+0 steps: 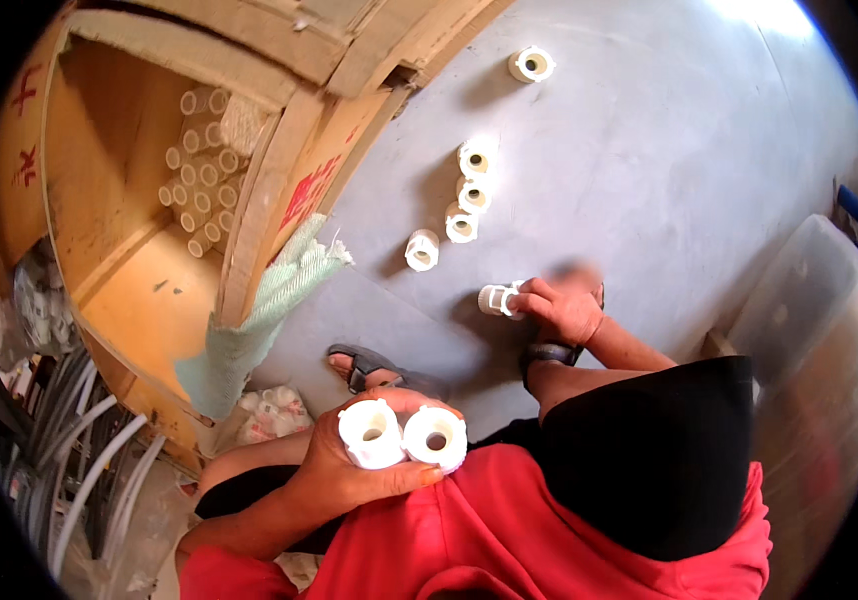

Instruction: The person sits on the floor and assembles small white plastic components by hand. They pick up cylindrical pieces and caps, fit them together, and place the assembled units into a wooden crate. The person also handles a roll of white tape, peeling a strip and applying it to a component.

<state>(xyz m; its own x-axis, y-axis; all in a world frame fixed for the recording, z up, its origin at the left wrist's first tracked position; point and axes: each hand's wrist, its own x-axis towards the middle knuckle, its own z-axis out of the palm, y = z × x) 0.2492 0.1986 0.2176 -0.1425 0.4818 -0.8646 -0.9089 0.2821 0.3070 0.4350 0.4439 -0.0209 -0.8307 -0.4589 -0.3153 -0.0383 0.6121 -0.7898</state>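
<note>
Two white plastic pipe fittings, a left one [356, 428] and a right one [449, 421], sit side by side in my left hand [344, 480], their round openings facing up. Its fingers wrap round them in front of my red shirt. Low at the floor, my right hand [567, 312] has its fingers closed on another white pipe fitting [494, 300], which lies tilted on its side. Just beyond it, a single fitting [422, 252] stands on the grey floor. A row of three touching fittings [461, 230] stands farther off, and one more fitting [532, 56] is at the far end.
An open wooden box [149, 300] at the left holds stacked white tubes [204, 175]; a torn green woven cloth [274, 300] hangs at its corner. Bent grey and white pipes [99, 450] lie at lower left. Clear plastic sheeting [809, 310] stands at the right. My sandalled feet flank the work.
</note>
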